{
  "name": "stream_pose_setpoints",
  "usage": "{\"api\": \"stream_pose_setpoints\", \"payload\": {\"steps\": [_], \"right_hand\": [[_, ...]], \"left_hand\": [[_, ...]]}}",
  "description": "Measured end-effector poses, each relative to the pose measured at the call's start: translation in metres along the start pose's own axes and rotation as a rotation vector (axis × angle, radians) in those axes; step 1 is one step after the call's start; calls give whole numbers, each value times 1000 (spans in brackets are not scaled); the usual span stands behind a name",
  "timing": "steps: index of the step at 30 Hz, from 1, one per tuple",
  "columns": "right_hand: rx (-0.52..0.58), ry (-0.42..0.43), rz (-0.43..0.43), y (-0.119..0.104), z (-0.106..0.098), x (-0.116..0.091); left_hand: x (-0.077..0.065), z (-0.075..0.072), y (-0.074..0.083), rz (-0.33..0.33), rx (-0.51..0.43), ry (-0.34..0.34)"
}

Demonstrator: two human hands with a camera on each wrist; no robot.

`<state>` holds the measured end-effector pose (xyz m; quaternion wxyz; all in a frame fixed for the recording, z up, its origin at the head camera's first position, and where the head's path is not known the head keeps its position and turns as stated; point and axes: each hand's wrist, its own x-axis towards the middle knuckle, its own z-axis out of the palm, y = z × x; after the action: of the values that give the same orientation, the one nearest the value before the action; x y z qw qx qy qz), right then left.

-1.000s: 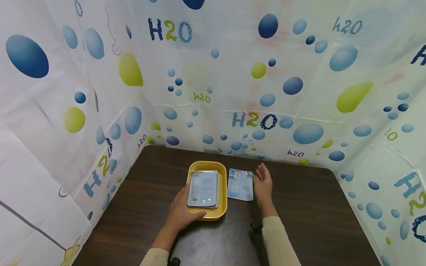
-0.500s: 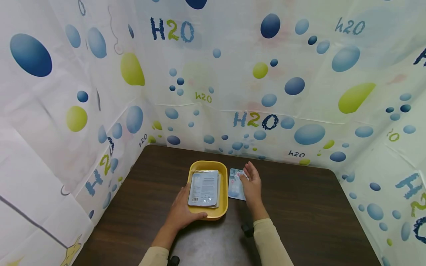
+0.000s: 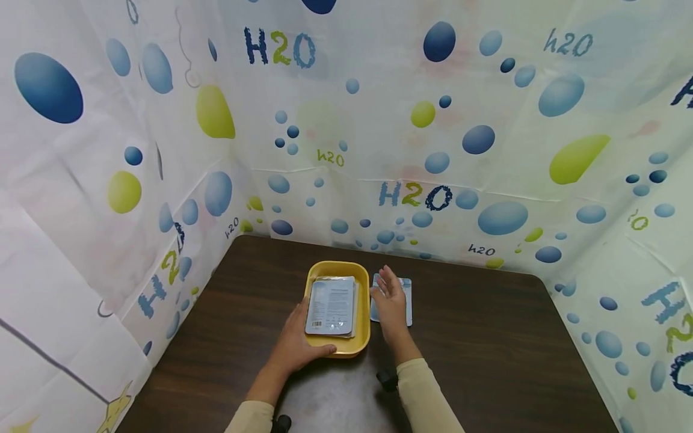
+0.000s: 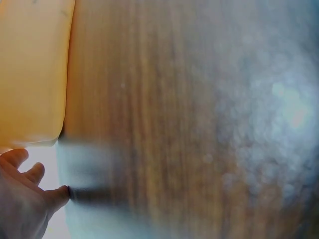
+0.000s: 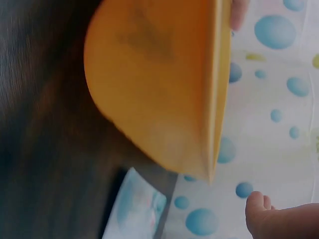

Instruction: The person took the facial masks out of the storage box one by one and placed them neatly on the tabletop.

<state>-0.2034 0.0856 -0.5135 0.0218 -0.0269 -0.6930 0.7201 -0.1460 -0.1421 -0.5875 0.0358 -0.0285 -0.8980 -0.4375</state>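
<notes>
A yellow tray (image 3: 364, 313) sits on the table holding a small stack of flat light-blue sachets (image 3: 331, 307), the top one showing printed text and a barcode. My left hand (image 3: 292, 346) holds the tray by its near left corner, thumb along the front rim. Another flat sachet (image 3: 407, 300), pale blue, lies right of the tray. Over it hovers my right hand (image 3: 391, 307), fingers extended upward and thumb toward the tray, hiding the sachet's middle. The right wrist view shows the tray's side (image 5: 149, 89) and the sachet (image 5: 132, 209), apart from the hand (image 5: 281, 221).
The dark wooden table (image 3: 487, 349) extends to both sides. A white curtain (image 3: 379, 120) printed with blue and green dots hangs behind and beside it, meeting the table's back edge. Small black devices (image 3: 387, 380) are worn at both wrists.
My right hand has moved left from beside the loose sachet to over it, close to the tray. The left hand, tray and sachets look unmoved.
</notes>
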Motion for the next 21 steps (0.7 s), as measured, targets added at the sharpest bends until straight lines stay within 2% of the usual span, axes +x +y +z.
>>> {"api": "stream_pose_setpoints", "payload": {"steps": [8, 14, 21], "right_hand": [[118, -34, 60, 18, 23, -9], [144, -41, 86, 26, 38, -16], [153, -19, 84, 31, 46, -19]], "left_hand": [[-1, -1, -1, -18, -18, -12], [-1, -1, 0, -15, -24, -9], [-2, 0, 0, -12, -14, 2]]}}
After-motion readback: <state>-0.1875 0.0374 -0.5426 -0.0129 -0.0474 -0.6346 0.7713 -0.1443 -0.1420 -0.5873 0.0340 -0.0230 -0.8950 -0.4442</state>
